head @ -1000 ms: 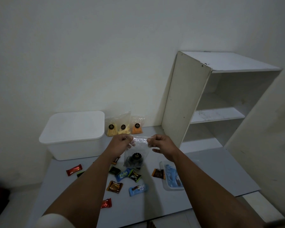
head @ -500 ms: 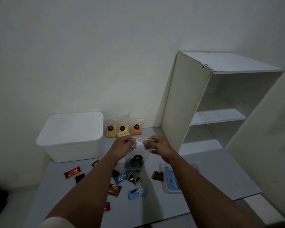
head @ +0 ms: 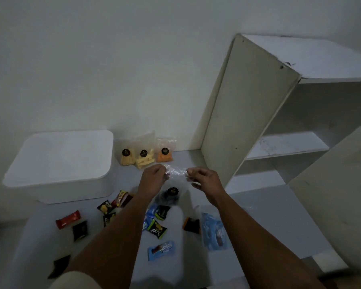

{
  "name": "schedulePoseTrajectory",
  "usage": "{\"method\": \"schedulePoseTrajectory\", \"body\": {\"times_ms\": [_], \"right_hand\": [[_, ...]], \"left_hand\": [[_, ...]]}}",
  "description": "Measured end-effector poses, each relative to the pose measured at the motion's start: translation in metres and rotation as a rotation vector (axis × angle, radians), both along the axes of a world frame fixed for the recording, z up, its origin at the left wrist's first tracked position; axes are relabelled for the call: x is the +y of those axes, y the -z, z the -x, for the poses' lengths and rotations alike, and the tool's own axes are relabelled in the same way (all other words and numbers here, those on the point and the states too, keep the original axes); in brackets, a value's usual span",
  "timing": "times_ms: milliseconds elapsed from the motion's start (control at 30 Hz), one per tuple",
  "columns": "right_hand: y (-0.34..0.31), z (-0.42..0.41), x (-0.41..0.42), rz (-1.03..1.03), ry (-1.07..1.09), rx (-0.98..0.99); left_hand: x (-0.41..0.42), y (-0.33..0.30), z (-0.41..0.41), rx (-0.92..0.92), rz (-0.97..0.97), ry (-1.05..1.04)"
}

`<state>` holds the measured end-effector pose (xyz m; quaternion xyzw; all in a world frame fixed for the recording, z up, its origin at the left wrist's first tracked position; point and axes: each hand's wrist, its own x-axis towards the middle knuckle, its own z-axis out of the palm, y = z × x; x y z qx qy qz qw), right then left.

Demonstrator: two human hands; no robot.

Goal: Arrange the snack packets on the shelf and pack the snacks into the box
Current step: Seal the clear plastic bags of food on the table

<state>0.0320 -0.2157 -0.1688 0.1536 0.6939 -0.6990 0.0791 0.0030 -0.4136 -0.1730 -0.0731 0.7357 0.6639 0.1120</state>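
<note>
My left hand (head: pixel 153 177) and my right hand (head: pixel 203 178) pinch the top corners of a clear snack bag (head: pixel 171 195) with dark contents and a round black label. The bag hangs above the grey surface (head: pixel 258 215). Three clear bags of yellow and orange snacks (head: pixel 143 156) lean on the wall behind. A white lidded box (head: pixel 61 161) stands at the left. At the right stands a white shelf unit (head: pixel 279 147) with bare boards. Several small wrapped snacks lie below my arms, among them a red one (head: pixel 68 219) and a blue one (head: pixel 161 250).
A clear pack with blue wrappers (head: pixel 214 232) lies under my right forearm. A dark orange-edged packet (head: pixel 191 225) sits next to it. The wall runs close behind the box and the shelf unit.
The view has tilted down a little. My hands have drawn closer together on the bag's top, which now looks crumpled between them.
</note>
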Motion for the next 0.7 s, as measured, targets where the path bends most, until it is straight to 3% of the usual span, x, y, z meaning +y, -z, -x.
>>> {"method": "schedulePoseTrajectory", "body": {"times_ms": [267,467,700], "right_hand": [[0.059,0.083,0.045,-0.031,-0.083,-0.204],[0.1,0.148,0.052,-0.075,0.067,-0.147],[0.139,0.227,0.054,-0.146,0.143,-0.121]], "left_hand": [[0.057,0.046,0.092,-0.138,-0.095,-0.013],[0.083,0.091,0.134,-0.096,0.159,0.048],[0.106,0.122,0.178,-0.261,0.133,0.05]]}}
